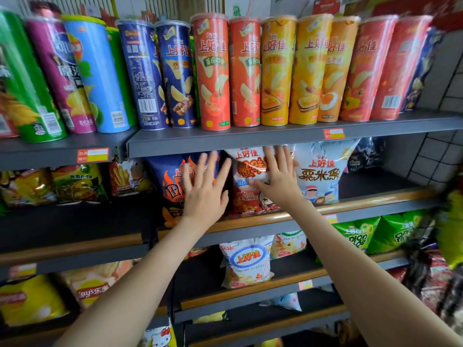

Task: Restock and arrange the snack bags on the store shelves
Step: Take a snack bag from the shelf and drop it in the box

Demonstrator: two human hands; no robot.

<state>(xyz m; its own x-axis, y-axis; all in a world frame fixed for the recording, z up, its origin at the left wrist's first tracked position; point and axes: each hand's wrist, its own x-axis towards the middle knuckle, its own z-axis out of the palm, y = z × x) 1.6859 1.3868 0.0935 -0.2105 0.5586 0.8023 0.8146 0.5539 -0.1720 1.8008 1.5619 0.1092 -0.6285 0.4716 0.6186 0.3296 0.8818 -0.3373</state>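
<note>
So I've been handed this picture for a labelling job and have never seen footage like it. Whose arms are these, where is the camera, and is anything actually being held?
There is no machine here. The camera sits on a person's head and looks forward and down, so the two bare arms reaching in from the bottom belong to the wearer.

They face store shelves. The top shelf carries tall chip canisters standing in a row. The shelf below holds snack bags standing upright.

The left hand lies flat, fingers spread, on a dark blue bag with flame artwork. The right hand presses flat on the white and red bag beside it. To the right of that stands a white and blue bag.

Nothing is gripped: both hands are open, palms against the bag fronts, probably pushing or straightening them.
</note>
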